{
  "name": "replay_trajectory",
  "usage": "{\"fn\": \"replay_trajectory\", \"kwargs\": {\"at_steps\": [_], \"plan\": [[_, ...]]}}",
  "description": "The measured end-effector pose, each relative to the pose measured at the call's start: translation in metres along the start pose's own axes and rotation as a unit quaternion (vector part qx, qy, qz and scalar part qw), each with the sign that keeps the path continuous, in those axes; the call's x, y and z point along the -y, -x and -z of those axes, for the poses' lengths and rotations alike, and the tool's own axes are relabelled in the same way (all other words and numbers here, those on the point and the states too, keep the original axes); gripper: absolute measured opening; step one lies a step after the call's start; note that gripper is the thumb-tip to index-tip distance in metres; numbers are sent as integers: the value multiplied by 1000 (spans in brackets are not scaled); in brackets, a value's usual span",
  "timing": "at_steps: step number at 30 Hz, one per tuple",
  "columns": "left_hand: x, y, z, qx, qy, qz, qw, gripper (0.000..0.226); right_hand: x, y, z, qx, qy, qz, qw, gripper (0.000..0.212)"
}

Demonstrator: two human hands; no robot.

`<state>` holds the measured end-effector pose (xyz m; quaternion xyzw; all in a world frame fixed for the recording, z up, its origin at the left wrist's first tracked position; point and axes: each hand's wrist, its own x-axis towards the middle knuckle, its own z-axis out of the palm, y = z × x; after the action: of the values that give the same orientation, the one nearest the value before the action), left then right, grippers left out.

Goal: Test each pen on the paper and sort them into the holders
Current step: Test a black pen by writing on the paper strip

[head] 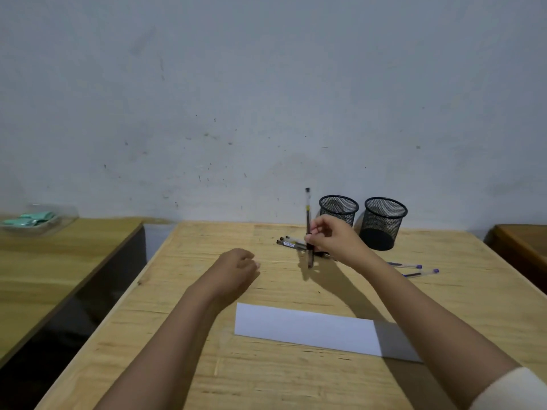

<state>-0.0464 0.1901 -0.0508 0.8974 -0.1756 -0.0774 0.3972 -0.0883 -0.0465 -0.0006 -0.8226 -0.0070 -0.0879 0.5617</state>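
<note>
My right hand point(336, 239) pinches a dark pen point(308, 214) and holds it upright above the desk, in front of the left mesh holder point(339, 209). A second black mesh holder point(383, 223) stands to its right; I see no pens in either. Several dark pens point(290, 243) lie in a small pile just left of my right hand. Two clear pens with purple caps point(414, 269) lie to the right, partly behind my forearm. A white strip of paper point(310, 328) lies on the near part of the desk. My left hand point(238, 266) hovers with loosely curled fingers, holding nothing.
The wooden desk point(177, 335) ends at the wall behind the holders. A lower wooden table on the left carries a clear tray point(35, 221) with green items. A dark gap separates the two. Another wooden surface point(524, 244) shows at the far right.
</note>
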Motion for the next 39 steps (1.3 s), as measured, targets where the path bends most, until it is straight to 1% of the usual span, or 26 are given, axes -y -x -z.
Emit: {"fn": "replay_trajectory", "kwargs": {"at_steps": [1,3,5,6,9,13,17,20,21,22,24,25,26,27,29,31,33,35,39], "plan": [[-8,3,1,-32,46,-11,998,26,6,5,-1,-11,-54,-13,998,20],[-28,10,4,-83,97,-53,990,21,18,13,-3,-30,-147,-24,988,22],[-46,15,3,-89,145,-89,981,17,27,21,-4,-40,-244,-20,969,23],[-53,18,1,-82,167,-101,977,14,31,24,-4,-47,-272,-15,961,24],[-71,28,-11,-77,197,-137,968,9,34,37,-3,-64,-289,0,955,21],[-92,36,-25,-119,231,-176,949,10,31,48,4,-78,-310,-6,947,8],[-105,37,-33,-133,231,-204,942,18,35,53,23,-83,-317,9,945,8],[-121,36,-39,-119,235,-202,943,16,38,55,35,-89,-293,28,951,9],[-121,36,-37,-119,243,-190,944,15,36,56,43,-114,-283,24,952,9],[-116,34,-32,-126,259,-169,943,14,32,57,57,-156,-291,18,944,10],[-92,32,-14,-141,304,-109,936,12,24,61,94,-233,-387,22,892,13],[-79,32,-4,-137,311,-84,937,12,21,65,111,-252,-414,35,874,13],[-68,32,2,-125,301,-67,943,12,19,70,122,-256,-412,43,873,13],[-61,31,5,-111,284,-55,951,12,19,74,126,-246,-392,42,885,14],[-58,23,0,-90,243,-53,964,12,19,76,113,-215,-341,36,914,16],[-59,13,-9,-79,181,-60,979,9,16,74,91,-189,-323,35,927,19],[-57,5,-18,-67,95,-62,991,5,7,72,76,-176,-321,30,930,18],[-52,0,-22,-54,33,-56,996,4,-1,72,69,-185,-319,12,930,13],[-47,-9,-25,-37,-11,-40,998,8,-10,71,66,-210,-302,-34,929,16]]}}
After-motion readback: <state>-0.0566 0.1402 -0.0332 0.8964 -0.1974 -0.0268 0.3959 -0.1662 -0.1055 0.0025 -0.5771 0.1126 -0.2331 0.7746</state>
